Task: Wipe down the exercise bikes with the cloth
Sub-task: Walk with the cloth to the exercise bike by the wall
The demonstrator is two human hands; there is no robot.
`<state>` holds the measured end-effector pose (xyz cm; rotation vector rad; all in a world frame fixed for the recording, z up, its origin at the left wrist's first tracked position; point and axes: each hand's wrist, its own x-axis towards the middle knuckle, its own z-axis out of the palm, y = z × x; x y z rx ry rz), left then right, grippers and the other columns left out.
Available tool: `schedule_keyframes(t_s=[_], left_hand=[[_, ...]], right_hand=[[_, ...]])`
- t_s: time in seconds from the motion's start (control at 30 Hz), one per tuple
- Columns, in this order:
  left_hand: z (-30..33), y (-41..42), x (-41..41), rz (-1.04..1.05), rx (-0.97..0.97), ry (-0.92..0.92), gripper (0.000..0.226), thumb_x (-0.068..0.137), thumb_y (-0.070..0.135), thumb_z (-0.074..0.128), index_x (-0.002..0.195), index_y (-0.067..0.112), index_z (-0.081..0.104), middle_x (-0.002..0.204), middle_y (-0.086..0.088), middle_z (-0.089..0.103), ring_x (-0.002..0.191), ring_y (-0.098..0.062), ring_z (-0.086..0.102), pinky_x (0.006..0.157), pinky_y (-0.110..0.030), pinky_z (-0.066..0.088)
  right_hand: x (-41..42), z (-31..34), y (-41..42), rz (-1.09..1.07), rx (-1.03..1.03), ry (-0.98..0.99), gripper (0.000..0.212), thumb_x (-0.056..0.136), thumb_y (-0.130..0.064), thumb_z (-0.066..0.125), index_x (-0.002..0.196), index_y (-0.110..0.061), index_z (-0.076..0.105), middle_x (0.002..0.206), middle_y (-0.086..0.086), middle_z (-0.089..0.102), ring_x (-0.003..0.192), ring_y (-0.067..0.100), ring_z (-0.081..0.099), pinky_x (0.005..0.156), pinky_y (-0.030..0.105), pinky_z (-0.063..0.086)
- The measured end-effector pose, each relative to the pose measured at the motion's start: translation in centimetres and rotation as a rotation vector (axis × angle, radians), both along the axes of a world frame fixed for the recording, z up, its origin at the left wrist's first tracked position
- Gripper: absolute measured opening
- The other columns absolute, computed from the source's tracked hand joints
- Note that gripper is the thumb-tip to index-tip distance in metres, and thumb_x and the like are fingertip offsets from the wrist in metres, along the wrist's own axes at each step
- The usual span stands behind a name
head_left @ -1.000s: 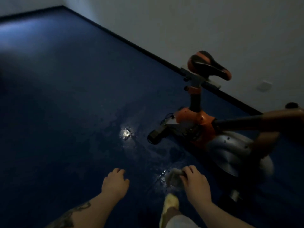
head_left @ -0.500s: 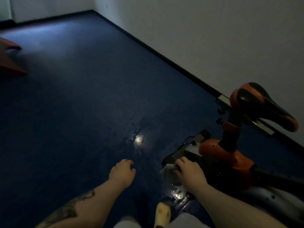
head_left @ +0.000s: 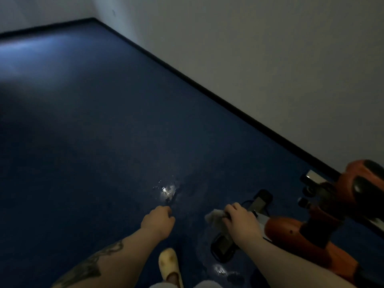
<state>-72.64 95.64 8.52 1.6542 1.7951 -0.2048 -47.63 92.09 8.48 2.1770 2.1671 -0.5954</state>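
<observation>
Nearest, showing a pale yellow slipper (head_left: pixel 169 265), soft and rounded, on the glossy dark-blue floor (head_left: pixel 83 142). Just beyond, hovering curled and empty over the floor, the left hand (head_left: pixel 159 222). Beside it, clamping a crumpled pale cloth (head_left: pixel 215 218) against the bike's black base bar, the right hand (head_left: pixel 242 223), now further along that bar than half a second ago. Rising at right, the orange exercise bike (head_left: pixel 291 231) with smooth moulded housing, sitting closer to the frame edge than before. Farther off, glinting wetly, a floor patch (head_left: pixel 167 191); beyond, a matte white wall (head_left: pixel 270 59).
</observation>
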Motion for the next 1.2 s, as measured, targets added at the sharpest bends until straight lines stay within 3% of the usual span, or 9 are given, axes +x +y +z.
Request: schedule_keyframes(t_s=[0.13,0.27,0.47,0.63,0.9,1.2], left_hand=[[-0.1,7.7,-0.9,-0.051,-0.023,-0.012,0.038,0.092,0.029,0.043,0.127,0.020,0.055,0.131,-0.002,0.054,0.115,-0.022,0.056,0.093,-0.032,0.046],[-0.1,13.6,0.5,-0.100,-0.046,-0.048,0.030,0.090,0.024,0.043,0.114,0.018,0.061,0.121,-0.005,0.060,0.105,-0.025,0.059,0.091,-0.036,0.049],[-1.1,22.4,4.8,-0.262,-0.052,-0.101,0.035,0.094,0.028,0.043,0.125,0.019,0.055,0.128,-0.003,0.056,0.109,-0.021,0.056,0.092,-0.033,0.048],[-2.0,30.5,9.1,-0.389,-0.053,-0.049,0.036,0.094,0.033,0.042,0.127,0.021,0.054,0.130,-0.001,0.053,0.113,-0.020,0.054,0.093,-0.034,0.047],[-1.5,43.9,16.5,-0.485,-0.026,0.002,0.025,0.092,0.028,0.043,0.103,0.014,0.060,0.112,-0.003,0.060,0.101,-0.021,0.058,0.089,-0.034,0.049],[-1.8,56.9,27.7,-0.746,-0.073,0.045,0.031,0.093,0.030,0.038,0.113,0.018,0.059,0.119,-0.002,0.058,0.105,-0.020,0.058,0.089,-0.033,0.049]], right_hand=[[-1.8,0.7,6.8,-0.121,0.032,0.010,0.010,0.096,-0.035,0.045,0.100,-0.027,0.050,0.107,-0.005,0.052,0.094,0.017,0.055,0.079,0.032,0.038],[-2.2,1.2,11.5,-0.196,0.046,0.019,0.010,0.096,-0.035,0.046,0.100,-0.026,0.050,0.106,-0.004,0.052,0.092,0.019,0.055,0.077,0.032,0.037],[-0.5,0.9,18.4,-0.326,0.043,0.018,0.009,0.096,-0.035,0.046,0.100,-0.027,0.050,0.106,-0.005,0.052,0.093,0.017,0.054,0.080,0.031,0.039],[3.4,-0.4,24.4,-0.408,0.025,0.027,0.009,0.096,-0.034,0.046,0.101,-0.028,0.050,0.107,-0.006,0.052,0.094,0.015,0.054,0.082,0.030,0.038],[12.0,-0.1,33.1,-0.546,-0.004,0.009,0.010,0.095,-0.032,0.047,0.102,-0.027,0.051,0.108,-0.005,0.052,0.097,0.017,0.054,0.080,0.031,0.035],[19.0,-0.1,40.8,-0.789,0.004,0.007,0.009,0.096,-0.034,0.045,0.099,-0.027,0.050,0.105,-0.006,0.052,0.094,0.014,0.054,0.081,0.028,0.037]])
